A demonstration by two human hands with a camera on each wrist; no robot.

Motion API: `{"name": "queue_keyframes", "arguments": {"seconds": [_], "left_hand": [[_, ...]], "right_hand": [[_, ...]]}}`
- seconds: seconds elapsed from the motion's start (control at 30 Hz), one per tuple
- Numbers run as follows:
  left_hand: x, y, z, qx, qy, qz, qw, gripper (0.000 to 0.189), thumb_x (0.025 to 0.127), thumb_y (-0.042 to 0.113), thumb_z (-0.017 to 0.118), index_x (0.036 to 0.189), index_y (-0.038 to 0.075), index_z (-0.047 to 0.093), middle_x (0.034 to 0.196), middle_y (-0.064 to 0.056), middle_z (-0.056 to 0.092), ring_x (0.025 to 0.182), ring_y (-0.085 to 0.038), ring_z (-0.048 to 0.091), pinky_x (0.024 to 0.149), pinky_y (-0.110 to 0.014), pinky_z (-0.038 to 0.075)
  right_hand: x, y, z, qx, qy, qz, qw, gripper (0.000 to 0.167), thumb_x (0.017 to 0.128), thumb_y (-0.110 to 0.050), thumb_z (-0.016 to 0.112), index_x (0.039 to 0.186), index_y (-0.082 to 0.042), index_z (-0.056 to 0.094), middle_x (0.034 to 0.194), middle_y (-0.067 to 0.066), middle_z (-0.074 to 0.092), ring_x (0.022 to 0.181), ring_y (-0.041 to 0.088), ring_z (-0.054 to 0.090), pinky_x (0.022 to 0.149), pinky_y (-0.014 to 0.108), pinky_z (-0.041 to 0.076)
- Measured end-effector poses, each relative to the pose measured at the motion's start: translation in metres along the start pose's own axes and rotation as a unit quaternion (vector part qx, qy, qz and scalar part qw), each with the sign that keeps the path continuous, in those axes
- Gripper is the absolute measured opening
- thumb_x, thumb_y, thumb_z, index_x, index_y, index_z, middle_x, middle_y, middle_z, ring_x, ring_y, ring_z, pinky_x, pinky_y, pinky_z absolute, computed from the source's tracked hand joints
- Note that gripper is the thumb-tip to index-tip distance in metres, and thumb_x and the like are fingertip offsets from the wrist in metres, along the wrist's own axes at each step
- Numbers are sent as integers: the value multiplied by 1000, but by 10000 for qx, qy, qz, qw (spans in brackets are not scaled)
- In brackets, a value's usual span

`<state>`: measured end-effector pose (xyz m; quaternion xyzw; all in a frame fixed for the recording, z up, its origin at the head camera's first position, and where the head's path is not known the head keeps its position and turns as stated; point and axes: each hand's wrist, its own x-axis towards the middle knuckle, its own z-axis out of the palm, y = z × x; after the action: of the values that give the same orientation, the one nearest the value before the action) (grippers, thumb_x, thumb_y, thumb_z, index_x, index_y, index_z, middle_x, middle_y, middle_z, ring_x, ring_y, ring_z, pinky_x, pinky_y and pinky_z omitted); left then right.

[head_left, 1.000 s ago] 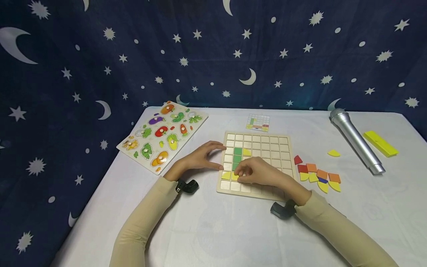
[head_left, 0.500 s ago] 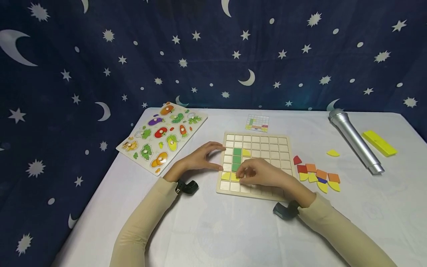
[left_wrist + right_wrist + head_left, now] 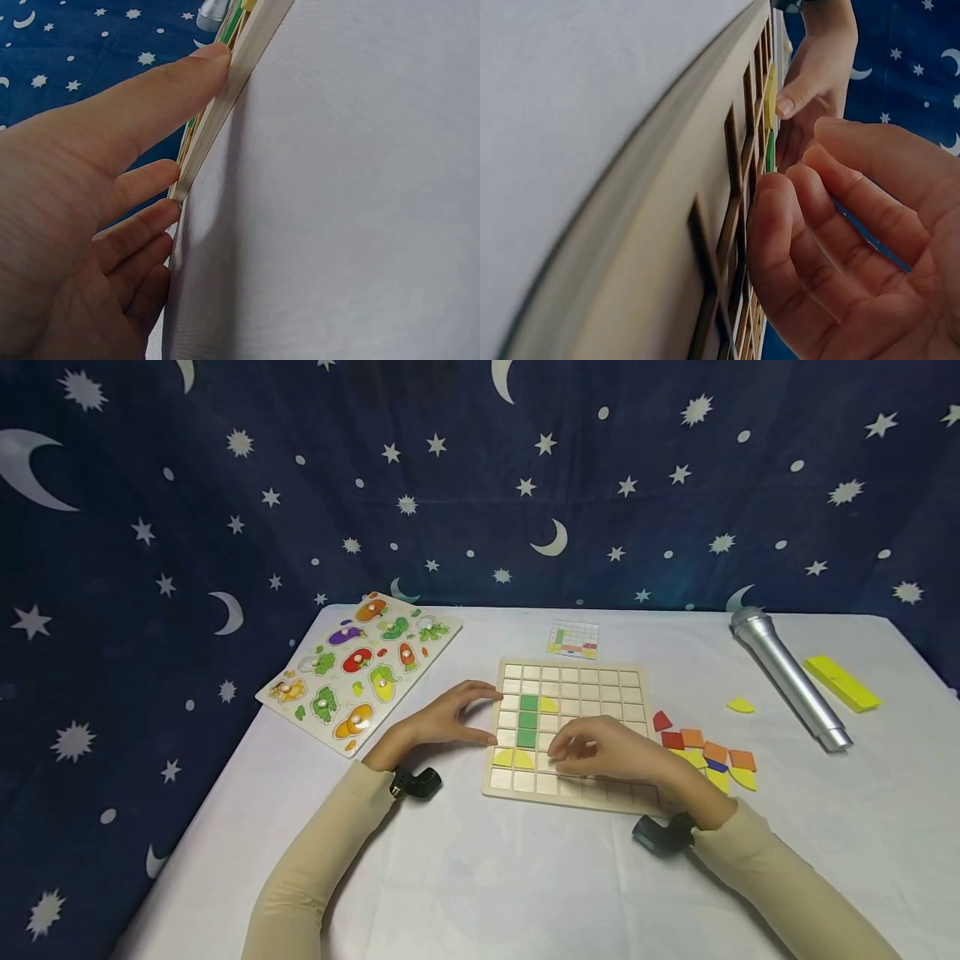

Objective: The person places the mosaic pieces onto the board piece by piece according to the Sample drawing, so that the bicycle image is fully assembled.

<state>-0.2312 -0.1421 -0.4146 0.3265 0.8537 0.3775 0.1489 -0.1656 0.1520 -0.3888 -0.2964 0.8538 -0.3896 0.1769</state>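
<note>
A wooden grid board (image 3: 626,678) lies on the table. A column of green square tiles (image 3: 528,720) sits in its left part, with a yellow quarter-round tile (image 3: 549,704) to the upper right. Two more yellow tiles (image 3: 513,758) lie side by side below the green ones. My left hand (image 3: 450,717) touches the board's left edge with thumb and fingertips, as the left wrist view confirms. Over the lower middle cells is my right hand (image 3: 618,750). Its fingers are loosely bent, and the right wrist view shows nothing between thumb and fingers (image 3: 772,225).
A pattern card (image 3: 573,639) lies behind the board. Loose red, orange, blue and yellow tiles (image 3: 692,738) are scattered to its right. Farther right are a silver microphone (image 3: 791,681) and a yellow block (image 3: 842,683). A vegetable puzzle board (image 3: 300,702) lies on the left.
My right hand has moved right, away from the two lower yellow tiles, uncovering them and the lowest green tile. The left hand stays at the board's edge. The view has shifted slightly.
</note>
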Motion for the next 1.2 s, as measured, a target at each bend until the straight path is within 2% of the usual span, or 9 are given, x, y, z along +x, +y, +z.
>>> {"name": "queue_keyframes", "arguments": {"seconds": [0.5,0.7,0.9,1.1,1.2], "left_hand": [[1,-2,-1,44,-38,32,10000,71,78,16,83,140,4,51,146,-16,41,140,-30,33,117,-44,24],[1,-2,-2,50,-28,84,9999,71,78,16,83,140,4,51,146,-16,41,140,-30,33,117,-45,24],[2,-3,0,2,-49,64,10000,71,78,15,83,140,4,51,146,-16,41,140,-29,33,118,-43,23],[1,-4,0,43,-12,98,9999,70,78,16,84,139,4,51,145,-16,42,140,-30,33,118,-44,24],[1,-4,0,12,-2,94,10000,70,78,15,83,139,4,51,145,-16,42,140,-30,33,118,-44,23]], "right_hand": [[-30,15,-32,83,-44,-215,9997,19,88,-17,74,104,-8,71,99,1,70,82,10,62,77,25,54],[-45,24,-46,-54,-13,-71,10000,21,88,-15,73,107,-7,71,103,3,71,86,9,62,78,25,54],[-65,37,-56,225,71,108,9997,21,90,-12,71,109,-4,69,103,7,69,81,14,67,76,24,55],[-80,48,-60,61,221,159,9996,19,90,-15,71,108,-8,70,87,1,67,72,13,60,64,25,53],[-85,54,-64,74,269,157,9995,20,89,-12,72,108,-7,69,85,0,65,69,13,56,57,25,50]]}}
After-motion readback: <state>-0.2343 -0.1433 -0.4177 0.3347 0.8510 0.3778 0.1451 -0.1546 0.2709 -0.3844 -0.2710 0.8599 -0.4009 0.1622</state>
